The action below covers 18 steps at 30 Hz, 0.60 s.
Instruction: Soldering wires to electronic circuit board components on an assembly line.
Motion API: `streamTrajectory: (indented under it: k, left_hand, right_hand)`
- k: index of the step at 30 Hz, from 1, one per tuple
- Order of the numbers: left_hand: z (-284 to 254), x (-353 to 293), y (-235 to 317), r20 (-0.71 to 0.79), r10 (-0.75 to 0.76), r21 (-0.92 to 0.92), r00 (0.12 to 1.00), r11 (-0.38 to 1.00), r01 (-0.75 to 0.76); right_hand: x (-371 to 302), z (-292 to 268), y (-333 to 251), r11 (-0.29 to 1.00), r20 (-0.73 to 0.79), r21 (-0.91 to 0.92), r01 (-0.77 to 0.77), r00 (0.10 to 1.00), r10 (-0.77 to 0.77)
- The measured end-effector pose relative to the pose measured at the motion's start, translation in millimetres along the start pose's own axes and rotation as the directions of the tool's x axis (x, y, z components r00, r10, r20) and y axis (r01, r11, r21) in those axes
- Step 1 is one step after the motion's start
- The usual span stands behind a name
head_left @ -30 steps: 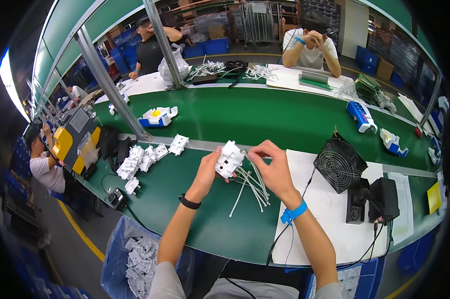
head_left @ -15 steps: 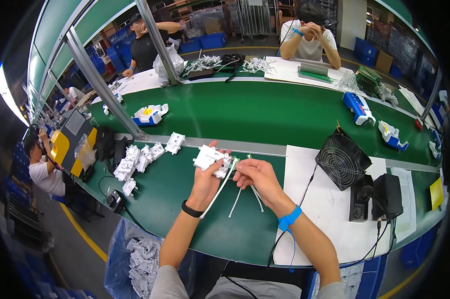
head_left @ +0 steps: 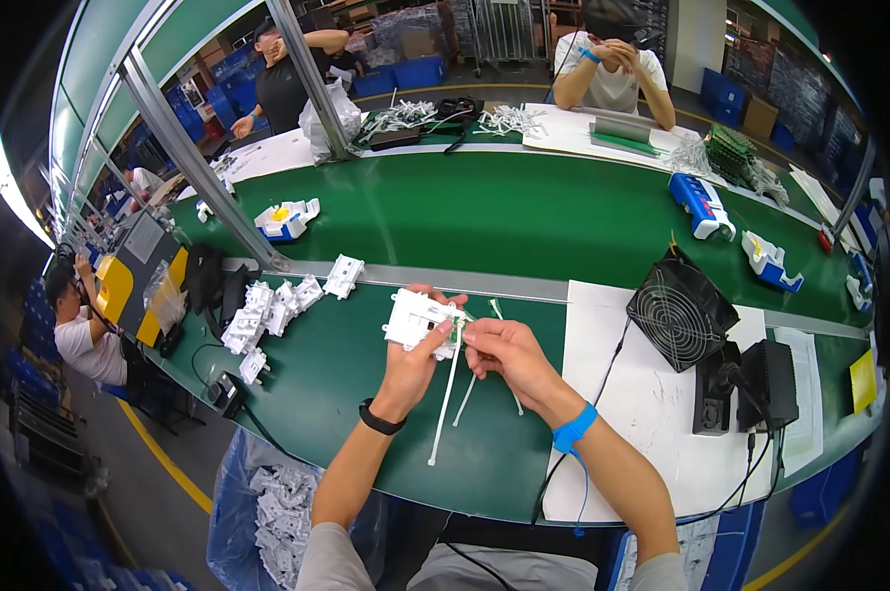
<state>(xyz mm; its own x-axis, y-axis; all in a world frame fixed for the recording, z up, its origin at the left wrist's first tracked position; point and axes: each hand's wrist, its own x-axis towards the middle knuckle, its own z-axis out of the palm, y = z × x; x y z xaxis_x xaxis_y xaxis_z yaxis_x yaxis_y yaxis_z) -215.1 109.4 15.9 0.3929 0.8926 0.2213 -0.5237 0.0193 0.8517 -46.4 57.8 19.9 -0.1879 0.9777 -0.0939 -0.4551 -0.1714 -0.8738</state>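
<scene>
My left hand grips a flat white plastic housing, thumb pressed on its near right edge. By that thumb, a white cable hangs from the housing's right side down over the table. My right hand is closed in a pinch beside the housing, thumb and fingertips on thin white cables with small green ends. One such cable dangles below its fingers; another green end sticks up behind them. The fingertips partly hide what they pinch. A loose pile of similar white housings lies left of my hands.
Beyond a metal rail runs a green conveyor belt carrying blue-and-white shells. To the right, a black fan and black power adapters stand on white paper. A lined bin of white parts sits below. People sit or stand across the belt.
The white cable by my left thumb has swung from slanting across my left wrist to hanging more upright, farther right. The housing has turned slightly; both hands remain close together.
</scene>
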Motion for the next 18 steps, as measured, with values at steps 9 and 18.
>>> streamTrajectory:
  k: [9,18]
  left_hand:
    - [4.4,-2.8,-9.3,0.062,0.029,0.058,0.998,0.998,-0.032]
    - [10.3,-11.5,-13.9,0.163,0.036,0.369,0.986,0.924,-0.095]
  right_hand:
    - [-1.2,-10.0,10.0,0.992,0.012,-0.123,0.024,1.000,-0.023]
    - [-10.9,-14.6,-1.0,0.993,-0.044,-0.119,-0.022,0.999,0.017]
